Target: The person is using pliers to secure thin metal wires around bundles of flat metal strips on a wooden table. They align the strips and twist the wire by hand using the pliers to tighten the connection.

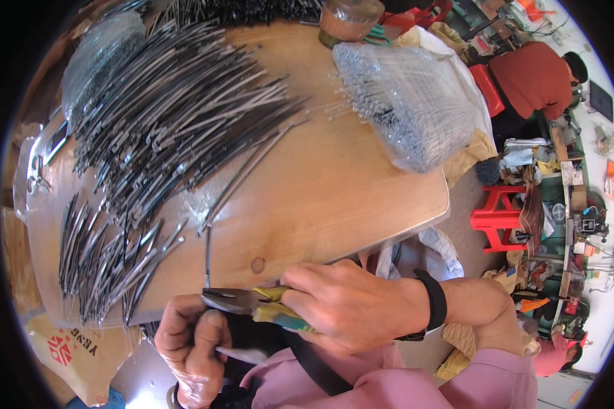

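Note:
My right hand (341, 307), with a black band at its wrist, grips pliers (273, 307) with yellow and green handles. Their metal jaws meet a thin dark strip (208, 255), which stands up past the table's near edge. My left hand (194, 347) is closed in a pinch just below the jaws, thumb against fingers, at the strip's lower end. A pale, narrow piece (242, 354) sticks out beneath the left thumb; whether it belongs to the strip I cannot tell. Beyond my hands lies a large pile of dark strips (177, 116), with a smaller bunch (109, 266) nearer.
The wooden table (348, 198) carries a clear bag of thin metal wires (416, 102) at right and a round tub (348, 20) at the back. A red stool (501, 218) stands on the floor. Another person (535, 78) sits at a workbench. A printed sack (75, 354) hangs at lower left.

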Motion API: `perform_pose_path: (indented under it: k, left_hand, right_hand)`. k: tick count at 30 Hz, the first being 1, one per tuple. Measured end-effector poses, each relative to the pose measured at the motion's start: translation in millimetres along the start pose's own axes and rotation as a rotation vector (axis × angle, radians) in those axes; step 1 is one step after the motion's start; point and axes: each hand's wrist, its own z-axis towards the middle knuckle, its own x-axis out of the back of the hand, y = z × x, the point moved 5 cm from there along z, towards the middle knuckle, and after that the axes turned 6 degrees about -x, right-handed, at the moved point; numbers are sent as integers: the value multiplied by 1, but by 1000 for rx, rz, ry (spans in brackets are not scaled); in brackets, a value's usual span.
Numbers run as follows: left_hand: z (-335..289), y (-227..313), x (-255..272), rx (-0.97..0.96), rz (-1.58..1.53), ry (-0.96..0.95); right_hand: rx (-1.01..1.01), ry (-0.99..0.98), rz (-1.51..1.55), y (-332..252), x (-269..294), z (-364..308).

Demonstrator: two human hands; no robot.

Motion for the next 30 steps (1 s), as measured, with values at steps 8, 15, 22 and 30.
perform_pose_path:
  k: [8,15,22,30]
  left_hand:
    - [7,-13,6,-80,-13,91]
    - [15,-9,28,30,-103,54]
    - [19,28,123,-495,965,334]
    - [48,52,20,-508,934,-186]
  right_hand:
    - [25,67,43,3,-1,11]
    - [12,9,71,11,4,22]
    - [31,414,-768,95,96,52]
    - [139,562,-720,71,104,51]
